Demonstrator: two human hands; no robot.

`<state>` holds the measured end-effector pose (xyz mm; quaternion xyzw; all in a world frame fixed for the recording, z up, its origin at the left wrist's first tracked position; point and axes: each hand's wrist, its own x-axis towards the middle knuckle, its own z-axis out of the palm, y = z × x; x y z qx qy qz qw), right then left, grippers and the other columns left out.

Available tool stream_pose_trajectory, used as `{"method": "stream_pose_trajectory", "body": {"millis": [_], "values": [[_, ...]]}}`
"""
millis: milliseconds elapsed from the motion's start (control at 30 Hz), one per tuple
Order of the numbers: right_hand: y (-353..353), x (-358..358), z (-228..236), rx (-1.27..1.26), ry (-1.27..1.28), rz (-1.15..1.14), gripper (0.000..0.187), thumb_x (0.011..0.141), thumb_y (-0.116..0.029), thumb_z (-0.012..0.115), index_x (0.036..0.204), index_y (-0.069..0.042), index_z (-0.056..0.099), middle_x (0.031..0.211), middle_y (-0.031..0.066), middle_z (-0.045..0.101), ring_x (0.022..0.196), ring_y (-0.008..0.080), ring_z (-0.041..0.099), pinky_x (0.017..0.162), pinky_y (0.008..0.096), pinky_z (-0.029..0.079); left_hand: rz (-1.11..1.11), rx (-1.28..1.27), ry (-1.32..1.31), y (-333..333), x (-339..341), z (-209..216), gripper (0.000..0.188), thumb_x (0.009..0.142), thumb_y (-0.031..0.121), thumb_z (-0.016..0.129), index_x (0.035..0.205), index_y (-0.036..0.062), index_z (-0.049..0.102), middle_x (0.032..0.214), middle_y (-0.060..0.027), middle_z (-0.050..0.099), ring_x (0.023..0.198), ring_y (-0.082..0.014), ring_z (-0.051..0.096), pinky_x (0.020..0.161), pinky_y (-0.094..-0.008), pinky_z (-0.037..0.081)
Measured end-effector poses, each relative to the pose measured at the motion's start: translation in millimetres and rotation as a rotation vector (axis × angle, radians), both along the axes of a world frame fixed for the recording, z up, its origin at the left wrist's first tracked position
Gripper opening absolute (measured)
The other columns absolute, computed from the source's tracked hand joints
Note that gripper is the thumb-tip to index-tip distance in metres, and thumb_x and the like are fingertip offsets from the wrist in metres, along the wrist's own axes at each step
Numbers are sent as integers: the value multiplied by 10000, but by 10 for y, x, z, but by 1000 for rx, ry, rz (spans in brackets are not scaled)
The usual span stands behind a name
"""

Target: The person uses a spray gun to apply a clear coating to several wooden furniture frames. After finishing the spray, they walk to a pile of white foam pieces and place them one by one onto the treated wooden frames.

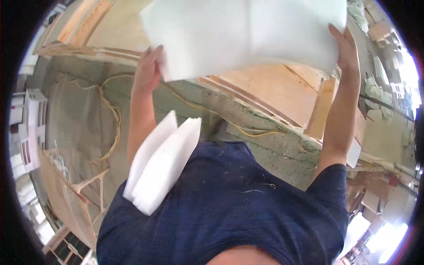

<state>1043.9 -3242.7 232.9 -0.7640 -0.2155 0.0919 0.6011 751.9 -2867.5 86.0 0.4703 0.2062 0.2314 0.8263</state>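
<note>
Two hands are raised on one big white foam sheet (247,31), held up in front of the body at the top of the view. The left hand (148,68) is closed on the sheet's lower-left corner, fingers curled round the edge. The right hand (346,48) is laid along the right edge, fingers stretched up. The thumb side is hidden behind the sheet, so how firm that grip is can't be told.

A 2nd item is carried too: a folded stack of white foam pieces (161,163) is wedged between the left upper arm and the dark blue shirt (229,203), jutting out at an angle.

Below the sheet, plywood panels (274,92) and timber frames are seen leaning, w/ a yellow cord (112,115) looped over the grey floor (75,119).

Handling, as judged: the sheet is light and floppy, so it is best kept spread by both hands at approx. equal height. If one side is dropped, it will likely sag and fold. The right edge would be better pinched than just pressed. The left elbow should be kept in, or the tucked stack may slip out. With the view ahead blocked by the sheet, the cord and frame edges are trip and snag risks, so slow moves are advised.
</note>
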Motion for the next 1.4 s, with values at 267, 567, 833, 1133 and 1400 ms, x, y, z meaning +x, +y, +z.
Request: {"method": "stream_pose_trajectory", "body": {"millis": [267, 567, 833, 1133, 1400], "values": [[-537, 27, -1437, -149, 43, -289, 503, 843, -129, 673, 1274, 28, 465, 1175, 121, 573, 1048, 211, 557, 904, 321, 448, -338, 397, 440, 187, 634, -945, 359, 830, 295, 684, 1049, 16, 626, 928, -45, 655, 806, -143, 598, 706, -295, 477], [-499, -533, -2043, -285, 63, -475, 517, 860, -116, 652, 1299, 32, 421, 1216, 144, 548, 1055, 234, 565, 903, 338, 468, -440, 588, 677, 661, 1323, -1794, 412, 706, 384, 809, 844, 23, 668, 821, -67, 670, 736, -160, 607, 666, -314, 473], [-171, -760, -2109, -395, 96, -579, 457, 867, -98, 634, 1249, 55, 436, 1161, 158, 564, 1019, 246, 582, 856, 351, 498, -555, 593, 691, 908, 1432, -2180, 428, 656, 389, 824, 830, 22, 691, 827, -122, 701, 752, -222, 673, 692, -347, 526], [-73, -829, -2105, -405, 147, -636, 440, 863, -42, 630, 1256, 32, 447, 1152, 129, 580, 1010, 218, 587, 856, 333, 494, -588, 573, 656, 960, 1467, -2373, 409, 665, 375, 823, 821, 22, 686, 793, -109, 692, 717, -212, 663, 664, -339, 520], [-60, -826, -2118, -467, 146, -630, 437, 875, -64, 622, 1264, 33, 448, 1164, 136, 577, 1016, 216, 582, 876, 333, 486, -580, 615, 722, 955, 1494, -2412, 404, 674, 387, 799, 845, 36, 694, 841, -133, 700, 766, -258, 679, 728, -360, 531]]}}
